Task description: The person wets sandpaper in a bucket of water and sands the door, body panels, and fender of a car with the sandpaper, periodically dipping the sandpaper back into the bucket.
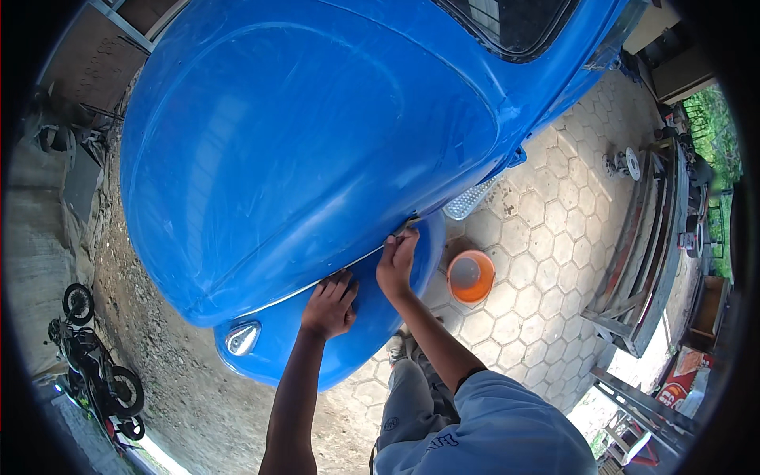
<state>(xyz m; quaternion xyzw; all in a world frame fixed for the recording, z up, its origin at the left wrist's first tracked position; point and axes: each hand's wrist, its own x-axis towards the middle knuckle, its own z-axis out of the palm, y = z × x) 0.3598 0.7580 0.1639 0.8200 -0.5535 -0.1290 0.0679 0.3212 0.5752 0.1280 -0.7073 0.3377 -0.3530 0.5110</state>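
Note:
A blue car body (285,134) fills the upper middle, with a blue fender (317,340) curving out on the near side. A thin pale strip (297,297) runs along the seam between them. My left hand (328,306) rests on the fender at this seam, its fingers bent and slightly apart over the strip; I see nothing held in it. Farther right along the seam, my right hand (397,257) pinches a small, thin thing against the gap; its kind is too small to make out. A chrome-rimmed lamp (243,339) sits on the fender left of my hands.
An orange bucket (470,277) stands on the hexagonal paving right of my right arm. Behind it a perforated metal step (469,201) juts from the car. A wooden bench (645,253) stands at the right, a motorcycle (99,372) at the far left on gravel.

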